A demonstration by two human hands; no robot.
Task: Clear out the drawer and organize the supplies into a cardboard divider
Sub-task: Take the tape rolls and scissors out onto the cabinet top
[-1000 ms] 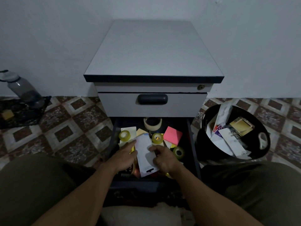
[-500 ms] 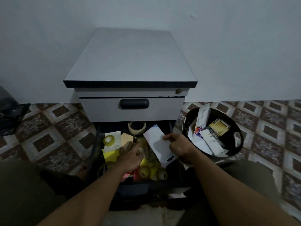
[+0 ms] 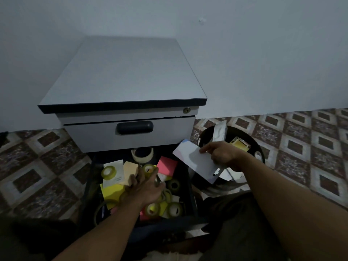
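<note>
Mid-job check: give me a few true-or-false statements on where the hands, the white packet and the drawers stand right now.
1. The right hand pinches the flat white packet with a hang-hole. True.
2. The left hand is inside the black round bin. False: it reaches over the yellow-green tape rolls in the open lower drawer.
3. The grey upper drawer with the dark handle is pulled out. False: it is shut.
4. A pink sticky-note pad lies in the open lower drawer. True.
5. The black round bin is empty. False: it holds packets and papers.
</note>
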